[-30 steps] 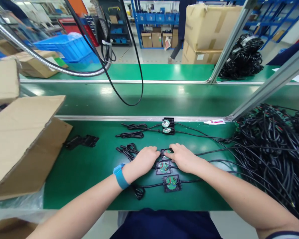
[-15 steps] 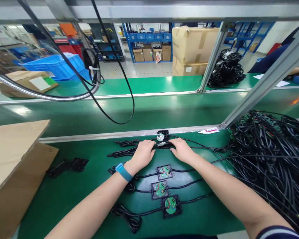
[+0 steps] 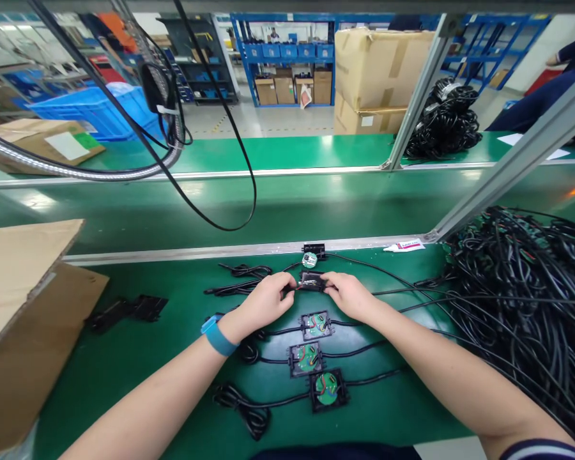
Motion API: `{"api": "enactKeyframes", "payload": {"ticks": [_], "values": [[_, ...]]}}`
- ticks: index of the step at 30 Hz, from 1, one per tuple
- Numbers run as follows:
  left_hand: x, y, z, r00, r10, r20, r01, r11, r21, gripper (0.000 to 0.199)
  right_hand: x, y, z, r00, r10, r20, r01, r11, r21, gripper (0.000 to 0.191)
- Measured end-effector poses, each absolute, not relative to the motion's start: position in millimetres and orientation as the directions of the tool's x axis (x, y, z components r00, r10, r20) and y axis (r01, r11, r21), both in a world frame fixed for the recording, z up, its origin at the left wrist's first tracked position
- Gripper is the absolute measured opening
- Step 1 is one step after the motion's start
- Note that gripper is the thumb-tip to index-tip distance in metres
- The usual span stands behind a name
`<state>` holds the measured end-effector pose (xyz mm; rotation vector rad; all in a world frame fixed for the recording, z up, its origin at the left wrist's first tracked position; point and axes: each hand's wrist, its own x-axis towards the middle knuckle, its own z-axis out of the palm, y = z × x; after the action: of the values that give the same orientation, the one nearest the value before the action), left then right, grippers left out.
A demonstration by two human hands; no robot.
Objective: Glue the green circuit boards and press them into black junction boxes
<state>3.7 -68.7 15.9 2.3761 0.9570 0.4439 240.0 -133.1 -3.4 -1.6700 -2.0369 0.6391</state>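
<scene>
Between my hands lies a small black plastic housing (image 3: 311, 281), with a thin board or shiny part in it that is hard to make out. My left hand (image 3: 269, 296) is closed in a pinch at its left end, on the black cable (image 3: 289, 291) there. At the right edge, the thumb and fingers of my right hand (image 3: 349, 294) grip the housing. Just beyond sits another black housing (image 3: 315, 250) with a round circuit board (image 3: 309, 260) by it. Nearer me, open housings with green boards lie in a column: an upper (image 3: 316, 325), a middle (image 3: 306, 359) and a lower one (image 3: 328, 389).
A big tangle of black cables (image 3: 517, 306) fills the right side. A cardboard box (image 3: 33, 319) stands at left, with black plastic parts (image 3: 127, 312) beside it. Near the rail lies a white tube (image 3: 405, 246). A black cable loop (image 3: 239, 227) hangs in front.
The housing between my hands has come slightly away from the one behind it, and more of its face shows. My left fingers have closed at its left end. The view has tilted a little.
</scene>
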Motion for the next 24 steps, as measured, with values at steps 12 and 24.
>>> {"api": "enactKeyframes", "payload": {"ticks": [12, 24], "values": [[28, -45, 16, 0.645, 0.759, 0.085, 0.495, -0.500, 0.711, 0.015, 225, -155, 21, -0.077, 0.996, -0.052, 0.885, 0.044, -0.463, 0.018], [40, -51, 21, 0.619, 0.785, 0.014, 0.706, -0.564, 0.428, 0.018, 218, -147, 21, -0.053, 0.985, -0.162, 0.930, -0.010, -0.367, 0.023]]}}
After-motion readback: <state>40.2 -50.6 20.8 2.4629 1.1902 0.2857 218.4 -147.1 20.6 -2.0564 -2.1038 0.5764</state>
